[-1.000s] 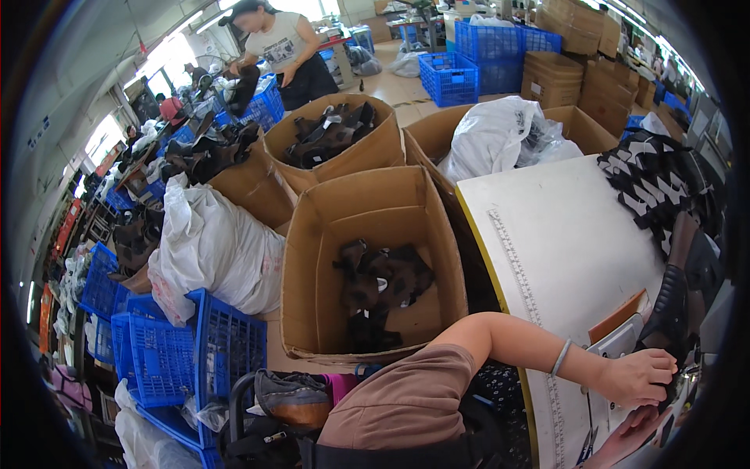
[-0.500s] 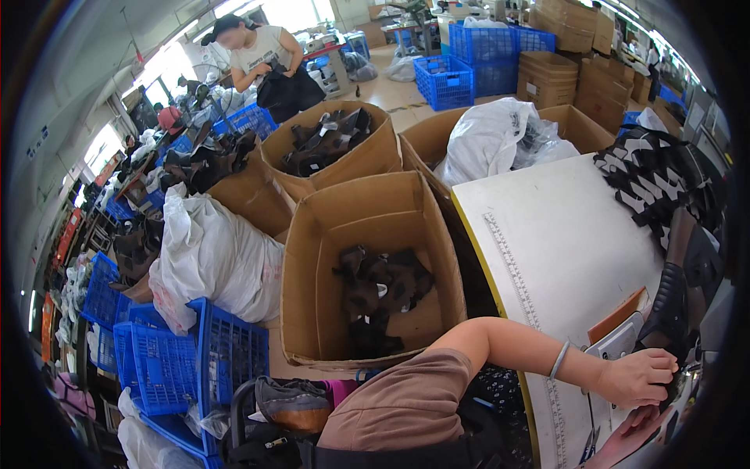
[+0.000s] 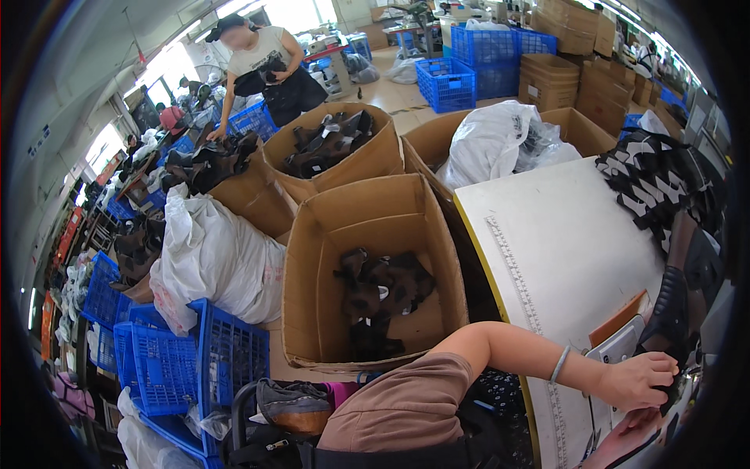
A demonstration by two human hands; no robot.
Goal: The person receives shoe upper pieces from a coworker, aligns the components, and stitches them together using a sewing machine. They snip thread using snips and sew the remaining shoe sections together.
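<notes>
Dark pieces, upper left, now have a co-worker's hand lowered near them; lower right, the left hand stays bent at the black piece, work apparently undisturbed; its grip and the right hand's I cannot tell.

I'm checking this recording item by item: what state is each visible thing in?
Left hand: fingers bent, near a dark ribbed piece; exact grip unclear.
Right hand: partly visible, below the left; grip unclear.
Dark ribbed piece: stretched out lengthwise.
Front carton: open, partly filled.
Dark pieces: loosely heaped inside it.
Rounded carton: open, well filled.
White sack: bulging.
Blue crate at back: upright.
</notes>
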